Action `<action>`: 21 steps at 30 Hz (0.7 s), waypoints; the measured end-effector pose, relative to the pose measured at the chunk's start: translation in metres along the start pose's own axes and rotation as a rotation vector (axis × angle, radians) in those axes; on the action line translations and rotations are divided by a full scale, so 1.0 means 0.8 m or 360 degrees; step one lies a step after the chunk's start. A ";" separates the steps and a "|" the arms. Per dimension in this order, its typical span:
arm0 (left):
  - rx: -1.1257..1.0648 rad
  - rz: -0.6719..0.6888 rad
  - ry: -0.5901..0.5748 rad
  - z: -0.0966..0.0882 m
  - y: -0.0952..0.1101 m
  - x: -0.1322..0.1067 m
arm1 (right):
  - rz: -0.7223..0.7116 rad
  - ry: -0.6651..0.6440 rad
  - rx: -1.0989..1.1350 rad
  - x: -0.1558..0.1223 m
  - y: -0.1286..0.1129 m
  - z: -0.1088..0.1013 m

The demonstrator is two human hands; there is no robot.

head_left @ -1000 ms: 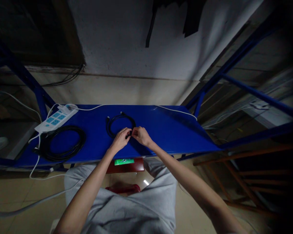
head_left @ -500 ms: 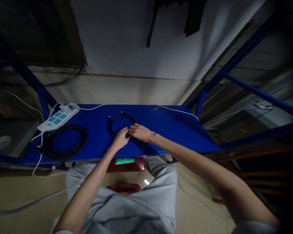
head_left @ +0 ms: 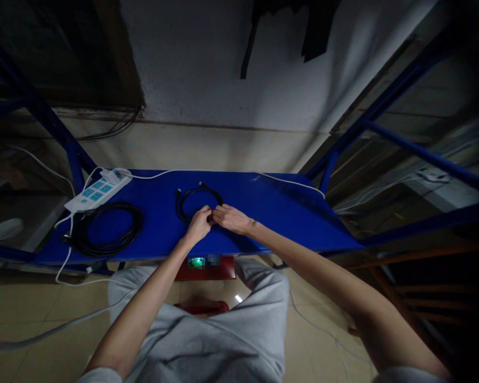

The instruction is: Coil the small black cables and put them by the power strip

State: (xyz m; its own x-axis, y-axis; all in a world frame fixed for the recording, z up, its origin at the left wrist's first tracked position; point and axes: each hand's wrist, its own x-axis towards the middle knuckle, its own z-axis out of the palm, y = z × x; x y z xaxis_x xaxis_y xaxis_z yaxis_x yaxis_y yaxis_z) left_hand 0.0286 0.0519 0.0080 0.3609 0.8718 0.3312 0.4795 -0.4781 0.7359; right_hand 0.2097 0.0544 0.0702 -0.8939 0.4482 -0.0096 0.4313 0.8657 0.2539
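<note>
A small coil of thin black cable (head_left: 194, 198) lies on the blue shelf (head_left: 271, 213), its two plug ends pointing up and left. My left hand (head_left: 199, 223) and my right hand (head_left: 230, 218) meet at the coil's near edge. Both hands have their fingers closed in a pinch on the same stretch of the cable, fingertips touching. The spot between the fingers is hidden by the hands.
A larger coil of thick black cable (head_left: 106, 230) lies at the shelf's left, beside a white power strip (head_left: 98, 190) with blue sockets. A white cord (head_left: 223, 173) runs along the back edge. Blue rack posts (head_left: 387, 101) rise on both sides. A red stool (head_left: 207, 268) stands under the shelf.
My right elbow has swung out to the right and the hand has flattened over the coil's edge. The left hand has stayed on the cable. The view has shifted slightly.
</note>
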 end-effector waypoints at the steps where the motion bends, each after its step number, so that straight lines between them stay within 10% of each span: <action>1: -0.0007 0.0013 0.0011 0.000 -0.001 -0.001 | 0.0010 0.0010 0.0009 -0.001 0.000 0.002; 8: -0.0051 0.0046 0.0033 -0.003 0.003 -0.003 | 0.0206 0.0047 0.0178 -0.010 -0.007 0.014; 21: -0.0133 0.0005 0.0045 0.003 -0.004 -0.005 | 0.1348 0.0414 0.1578 -0.004 -0.029 0.043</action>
State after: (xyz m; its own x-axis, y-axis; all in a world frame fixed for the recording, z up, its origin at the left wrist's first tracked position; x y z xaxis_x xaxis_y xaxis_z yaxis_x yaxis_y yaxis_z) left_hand 0.0274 0.0496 0.0034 0.3391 0.8735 0.3492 0.4094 -0.4712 0.7812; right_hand 0.2070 0.0402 0.0310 -0.2563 0.9665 0.0128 0.6693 0.1870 -0.7191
